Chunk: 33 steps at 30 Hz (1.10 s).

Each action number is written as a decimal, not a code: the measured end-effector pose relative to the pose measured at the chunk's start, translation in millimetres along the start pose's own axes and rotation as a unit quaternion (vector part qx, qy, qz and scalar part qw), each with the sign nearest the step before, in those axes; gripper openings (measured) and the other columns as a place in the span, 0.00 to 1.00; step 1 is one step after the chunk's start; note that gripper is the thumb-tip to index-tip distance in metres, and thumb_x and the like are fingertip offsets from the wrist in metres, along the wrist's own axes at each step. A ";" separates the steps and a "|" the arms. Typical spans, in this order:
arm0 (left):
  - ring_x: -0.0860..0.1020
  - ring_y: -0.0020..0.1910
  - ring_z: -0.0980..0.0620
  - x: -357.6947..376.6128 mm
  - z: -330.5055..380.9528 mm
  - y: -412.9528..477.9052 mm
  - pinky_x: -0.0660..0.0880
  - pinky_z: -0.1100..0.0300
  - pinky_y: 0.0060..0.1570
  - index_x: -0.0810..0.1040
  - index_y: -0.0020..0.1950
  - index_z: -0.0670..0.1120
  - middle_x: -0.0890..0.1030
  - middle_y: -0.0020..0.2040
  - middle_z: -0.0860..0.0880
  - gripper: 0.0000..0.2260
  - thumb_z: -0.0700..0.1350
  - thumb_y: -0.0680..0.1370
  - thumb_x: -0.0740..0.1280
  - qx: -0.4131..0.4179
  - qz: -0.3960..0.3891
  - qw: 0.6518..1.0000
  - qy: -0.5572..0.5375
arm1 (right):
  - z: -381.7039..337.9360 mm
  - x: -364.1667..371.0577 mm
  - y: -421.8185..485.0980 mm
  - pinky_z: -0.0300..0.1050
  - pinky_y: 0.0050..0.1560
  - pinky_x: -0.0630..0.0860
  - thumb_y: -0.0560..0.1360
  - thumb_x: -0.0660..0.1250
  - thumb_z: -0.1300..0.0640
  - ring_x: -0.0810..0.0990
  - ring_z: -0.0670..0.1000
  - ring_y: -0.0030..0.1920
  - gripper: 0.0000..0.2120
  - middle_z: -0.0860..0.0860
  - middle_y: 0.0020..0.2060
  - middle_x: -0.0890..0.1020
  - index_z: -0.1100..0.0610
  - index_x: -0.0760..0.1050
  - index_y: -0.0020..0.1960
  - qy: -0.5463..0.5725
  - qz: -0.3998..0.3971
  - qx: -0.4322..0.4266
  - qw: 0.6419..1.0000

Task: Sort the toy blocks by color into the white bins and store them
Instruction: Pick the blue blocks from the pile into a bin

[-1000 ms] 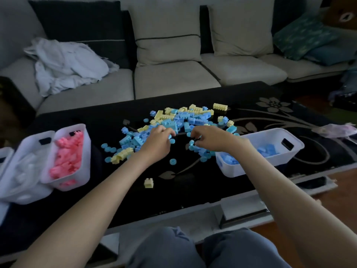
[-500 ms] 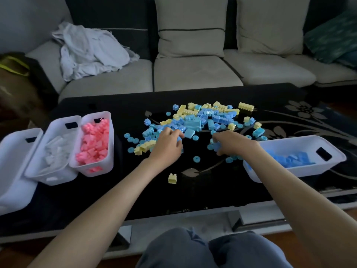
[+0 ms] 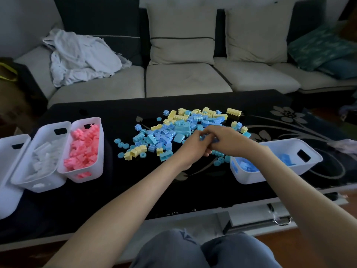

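Note:
A loose pile of blue and yellow blocks (image 3: 173, 130) lies in the middle of the black table (image 3: 135, 190). My left hand (image 3: 191, 149) and my right hand (image 3: 228, 140) meet at the pile's near right edge, fingers curled and touching each other. Several small blue blocks show between them, held by both. A white bin (image 3: 274, 142) partly filled with blue blocks stands just right of my right wrist. At the left, a white bin (image 3: 83, 175) holds pink blocks, and the bin beside it (image 3: 38, 182) holds white blocks.
Another white bin (image 3: 7, 190) sits at the far left table edge. Blue round pieces (image 3: 123, 146) lie scattered left of the pile. Behind the table is a grey sofa (image 3: 185, 80) with a crumpled white cloth (image 3: 81, 57) and cushions.
My hands have come together from about a hand's width apart and now touch over blue blocks. The camera has shifted so that the bins at the left show more fully.

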<state>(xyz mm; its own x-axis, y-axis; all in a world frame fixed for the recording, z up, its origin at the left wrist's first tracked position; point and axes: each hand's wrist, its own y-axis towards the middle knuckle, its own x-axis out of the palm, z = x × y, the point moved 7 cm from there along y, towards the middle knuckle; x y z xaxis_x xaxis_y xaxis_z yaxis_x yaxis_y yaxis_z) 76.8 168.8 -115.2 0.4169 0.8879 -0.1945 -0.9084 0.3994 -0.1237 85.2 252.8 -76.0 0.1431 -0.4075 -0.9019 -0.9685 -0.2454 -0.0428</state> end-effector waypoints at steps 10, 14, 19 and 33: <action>0.74 0.33 0.56 83.8 20.7 14.1 0.71 0.64 0.36 0.77 0.54 0.38 0.79 0.39 0.49 0.12 0.46 0.81 0.61 -0.012 -0.064 0.997 0.043 | 76.3 -36.7 -69.0 0.30 0.42 0.68 0.77 0.64 0.57 0.76 0.48 0.48 0.10 0.47 0.48 0.77 0.56 0.72 0.58 0.049 0.089 0.043 0.994; 0.74 0.35 0.55 98.6 32.5 13.2 0.72 0.61 0.38 0.73 0.55 0.43 0.83 0.48 0.48 0.13 0.51 0.79 0.62 0.021 -0.061 0.991 0.120 | 92.5 -44.7 -84.7 0.31 0.39 0.68 0.77 0.66 0.55 0.74 0.45 0.40 0.07 0.48 0.43 0.77 0.56 0.75 0.53 0.051 0.131 0.043 0.989; 0.73 0.48 0.53 109.2 43.6 11.5 0.68 0.60 0.42 0.70 0.64 0.44 0.76 0.59 0.47 0.16 0.51 0.80 0.62 0.056 -0.096 0.931 0.348 | 123.1 -50.0 -101.2 0.38 0.46 0.67 0.77 0.64 0.59 0.75 0.51 0.51 0.13 0.53 0.52 0.76 0.57 0.72 0.62 0.017 0.118 0.110 0.987; 0.76 0.49 0.52 1.0 28.3 -16.0 0.74 0.56 0.45 0.66 0.68 0.44 0.76 0.59 0.46 0.14 0.41 0.82 0.54 0.131 0.052 0.909 0.392 | 64.5 -36.7 -51.0 0.52 0.60 0.68 0.77 0.63 0.52 0.66 0.58 0.66 0.25 0.56 0.65 0.68 0.56 0.61 0.72 -0.116 0.121 0.123 0.978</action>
<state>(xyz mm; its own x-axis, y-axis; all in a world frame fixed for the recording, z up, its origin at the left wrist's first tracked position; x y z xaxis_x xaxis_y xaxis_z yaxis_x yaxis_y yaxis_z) 90.8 169.8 -85.8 0.1293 0.5294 -0.8385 -0.8776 0.4548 0.1518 116.2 337.1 -68.4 -0.1191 -0.2098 -0.9705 -0.9921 0.0643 0.1079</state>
